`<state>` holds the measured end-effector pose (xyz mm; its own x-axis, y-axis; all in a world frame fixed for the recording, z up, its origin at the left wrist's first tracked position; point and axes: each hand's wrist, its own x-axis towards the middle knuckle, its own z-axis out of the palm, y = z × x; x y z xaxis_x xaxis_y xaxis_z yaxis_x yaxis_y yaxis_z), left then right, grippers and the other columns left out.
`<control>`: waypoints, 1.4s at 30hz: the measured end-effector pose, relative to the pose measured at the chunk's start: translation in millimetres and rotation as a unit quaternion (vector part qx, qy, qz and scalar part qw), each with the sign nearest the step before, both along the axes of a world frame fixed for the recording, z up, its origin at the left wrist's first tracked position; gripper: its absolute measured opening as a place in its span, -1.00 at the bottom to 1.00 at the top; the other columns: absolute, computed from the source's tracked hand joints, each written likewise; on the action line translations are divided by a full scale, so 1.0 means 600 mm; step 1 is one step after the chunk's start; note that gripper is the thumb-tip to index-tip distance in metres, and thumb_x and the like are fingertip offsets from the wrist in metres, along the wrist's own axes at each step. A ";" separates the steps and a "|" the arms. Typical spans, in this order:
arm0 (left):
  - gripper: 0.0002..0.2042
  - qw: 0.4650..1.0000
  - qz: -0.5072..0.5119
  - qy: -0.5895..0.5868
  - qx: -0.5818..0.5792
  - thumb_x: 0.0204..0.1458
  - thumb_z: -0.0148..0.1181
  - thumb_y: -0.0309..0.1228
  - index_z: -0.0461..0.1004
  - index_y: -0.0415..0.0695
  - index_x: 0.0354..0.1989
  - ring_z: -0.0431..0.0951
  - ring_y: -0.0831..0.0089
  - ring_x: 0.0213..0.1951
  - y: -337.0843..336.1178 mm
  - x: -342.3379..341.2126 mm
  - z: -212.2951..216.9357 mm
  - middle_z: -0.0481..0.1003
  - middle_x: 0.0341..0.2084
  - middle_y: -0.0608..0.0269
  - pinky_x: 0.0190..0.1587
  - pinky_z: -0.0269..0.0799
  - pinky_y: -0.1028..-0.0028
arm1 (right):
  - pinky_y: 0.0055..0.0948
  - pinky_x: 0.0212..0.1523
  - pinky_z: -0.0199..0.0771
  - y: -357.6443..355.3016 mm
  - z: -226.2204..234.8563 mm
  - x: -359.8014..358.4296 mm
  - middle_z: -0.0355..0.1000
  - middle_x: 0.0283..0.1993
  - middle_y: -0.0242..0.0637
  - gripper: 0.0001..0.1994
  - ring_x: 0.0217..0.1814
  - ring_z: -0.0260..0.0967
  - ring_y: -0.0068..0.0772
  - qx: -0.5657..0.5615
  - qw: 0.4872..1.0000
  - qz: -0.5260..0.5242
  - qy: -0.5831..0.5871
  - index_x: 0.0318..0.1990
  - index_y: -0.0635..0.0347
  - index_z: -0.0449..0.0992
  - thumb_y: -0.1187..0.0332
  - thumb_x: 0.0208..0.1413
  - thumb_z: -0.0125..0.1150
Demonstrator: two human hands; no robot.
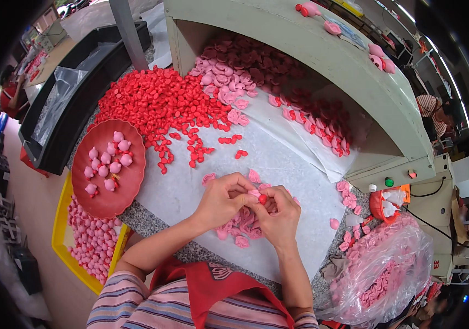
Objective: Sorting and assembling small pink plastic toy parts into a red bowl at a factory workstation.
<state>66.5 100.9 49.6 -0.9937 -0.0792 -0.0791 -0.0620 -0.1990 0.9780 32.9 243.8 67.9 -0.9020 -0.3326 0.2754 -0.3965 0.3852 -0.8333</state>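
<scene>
Above the white paper sheet (295, 159), my two hands meet over one small work piece. My left hand (221, 200) is closed in a pinch on a pink petal-like piece (254, 193). Between the fingers of my right hand (279, 219) sits a small glossy red piece (262, 198), touching the pink one. Fingertips hide how the two join. Beneath the hands lie several loose pink pieces (241, 241). A large heap of red double-lobed pieces (158, 98) spreads over the far left of the sheet.
A red scalloped plate (89, 186) holds pink-and-red pieces, above a yellow bin (59, 241) of more. A black tray (43, 148) stands left. The grey-green machine housing (311, 27) arches over pink and dark red pieces. At right are a red basket (376, 205) and a clear plastic bag (410, 247).
</scene>
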 end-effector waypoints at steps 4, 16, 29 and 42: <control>-0.93 0.999 -0.013 0.020 -0.045 -0.05 0.18 -0.62 0.42 -0.31 -0.40 0.50 0.57 -0.36 0.001 -0.077 -0.019 0.48 -0.40 0.25 -0.27 0.46 0.56 | -0.50 -0.48 0.44 0.010 -0.037 -0.066 0.36 -0.31 -0.24 -0.69 -0.46 0.40 -0.43 0.031 0.999 -0.013 0.038 -0.24 0.26 0.41 0.45 -0.17 0.34; -0.92 0.765 0.182 0.272 -0.555 -0.15 0.13 -0.51 0.46 -0.23 -0.46 0.48 0.08 -0.45 -0.056 -0.378 -0.082 0.43 -0.42 0.07 -0.42 0.44 0.25 | -0.48 -0.44 0.49 -0.016 -0.037 -0.116 0.42 -0.22 -0.22 -0.82 -0.38 0.46 -0.38 0.108 0.994 0.015 0.019 -0.27 0.27 0.50 0.51 -0.10 0.23; -0.88 0.834 0.249 0.151 -0.469 -0.11 0.20 -0.49 0.54 -0.17 -0.36 0.52 0.26 -0.43 -0.164 -0.117 -0.032 0.49 -0.46 0.13 -0.39 0.41 0.40 | -0.38 -0.30 0.42 -0.104 -0.061 -0.160 0.46 -0.35 -0.19 -0.75 -0.39 0.43 -0.28 0.284 0.956 0.077 -0.002 -0.29 0.23 0.52 0.41 -0.21 0.30; -0.88 0.641 0.112 0.160 -0.742 -0.35 0.16 -0.55 0.50 -0.29 -0.54 0.49 0.21 -0.30 -0.081 -0.249 -0.058 0.46 -0.41 0.07 -0.41 0.48 0.36 | -0.64 -0.41 0.41 0.025 -0.037 -0.086 0.46 -0.30 -0.27 -0.81 -0.40 0.41 -0.56 -0.230 0.897 0.039 -0.376 -0.17 0.32 0.44 0.54 0.01 0.15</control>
